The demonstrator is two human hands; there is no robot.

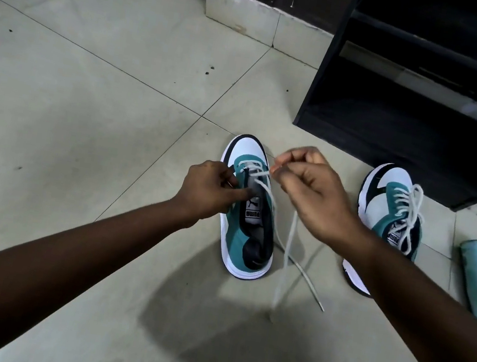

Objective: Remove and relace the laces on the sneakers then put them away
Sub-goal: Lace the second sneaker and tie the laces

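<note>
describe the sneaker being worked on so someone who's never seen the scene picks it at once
Start at the dark shelf unit standing on the tiled floor; two teal-and-white sneakers sit in front of it. The one you want is the left sneaker, between the left hand and right hand. Unlike the fully laced right sneaker, it is laced only near the toe, with its lace trailing loose onto the floor.

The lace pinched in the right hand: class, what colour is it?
White lace, clearest in the head view.
</note>
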